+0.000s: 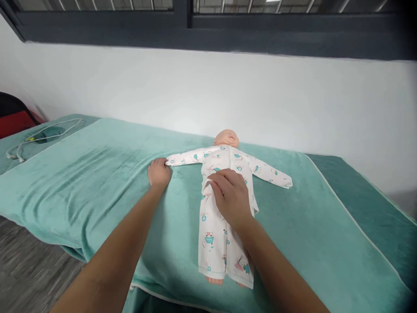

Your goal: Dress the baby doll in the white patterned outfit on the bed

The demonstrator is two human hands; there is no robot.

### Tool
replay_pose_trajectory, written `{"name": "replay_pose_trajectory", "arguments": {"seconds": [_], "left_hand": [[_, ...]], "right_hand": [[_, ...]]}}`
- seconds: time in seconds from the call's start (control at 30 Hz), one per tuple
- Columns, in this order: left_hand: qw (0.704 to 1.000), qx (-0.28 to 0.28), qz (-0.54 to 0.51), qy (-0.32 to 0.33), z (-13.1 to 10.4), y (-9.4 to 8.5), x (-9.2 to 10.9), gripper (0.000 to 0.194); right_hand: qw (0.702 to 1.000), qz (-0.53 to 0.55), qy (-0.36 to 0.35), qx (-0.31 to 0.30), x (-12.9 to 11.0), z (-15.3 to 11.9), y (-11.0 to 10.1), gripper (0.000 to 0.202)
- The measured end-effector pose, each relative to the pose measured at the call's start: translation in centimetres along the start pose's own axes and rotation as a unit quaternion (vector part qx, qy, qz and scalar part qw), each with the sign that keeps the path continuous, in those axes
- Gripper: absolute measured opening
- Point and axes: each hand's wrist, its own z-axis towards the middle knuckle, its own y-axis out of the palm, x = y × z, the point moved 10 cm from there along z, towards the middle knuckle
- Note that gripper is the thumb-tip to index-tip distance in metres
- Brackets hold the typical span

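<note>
A baby doll (227, 138) lies on its back on a green blanket, its head toward the wall. It wears a white printed long-sleeved top (243, 163) and matching trousers (211, 237), with both sleeves spread out sideways and the toes showing below the hems. My left hand (159, 172) rests at the cuff of the sleeve on the left, fingertips closed on its end. Over the doll's belly, my right hand (230, 193) pinches the lower edge of the top between thumb and fingers, lifting it slightly.
The green blanket (124, 174) covers the bed, wrinkled at the left. A white cable (19, 150) lies at the far left, near a red and black object (14, 124). Behind the bed stand a white wall (146, 87) and a dark window frame (114, 30).
</note>
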Motion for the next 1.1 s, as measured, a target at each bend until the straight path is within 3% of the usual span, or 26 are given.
{"name": "replay_pose_trajectory", "arguments": {"seconds": [0.33, 0.53, 0.67, 0.7, 0.83, 0.9, 0.97, 1.1], "left_hand": [[1.0, -0.004, -0.011, -0.013, -0.2, 0.1, -0.1, 0.039], [0.999, 0.021, -0.035, -0.013, -0.4, -1.2, 0.0, 0.041], [0.989, 0.085, -0.117, 0.038, -3.9, -3.9, 1.4, 0.045], [0.985, 0.064, -0.151, 0.055, -5.4, -3.9, 2.2, 0.043], [0.949, -0.123, -0.214, 0.198, -12.7, -1.8, 8.2, 0.034], [0.942, -0.152, -0.177, 0.24, -15.2, -1.4, 10.3, 0.035], [0.945, -0.161, -0.147, 0.242, -16.0, -1.1, 11.1, 0.031], [0.956, -0.151, -0.097, 0.23, -15.5, -0.9, 11.5, 0.014]], "right_hand": [[0.989, -0.044, -0.077, -0.119, -0.3, -3.5, 1.0, 0.029], [0.994, -0.084, -0.031, -0.066, 0.9, -3.7, 0.1, 0.032], [0.998, -0.046, -0.008, -0.037, 1.6, -3.7, -0.4, 0.023], [0.999, -0.035, -0.003, -0.032, 1.7, -3.8, -0.5, 0.022], [1.0, 0.003, 0.004, -0.024, 1.7, -3.9, -0.7, 0.02], [1.0, 0.017, 0.008, -0.022, 1.9, -4.0, -0.8, 0.021], [0.999, 0.034, 0.016, -0.014, 2.2, -4.1, -0.8, 0.022], [0.997, 0.068, 0.026, 0.007, 3.0, -4.4, -0.9, 0.022]]}}
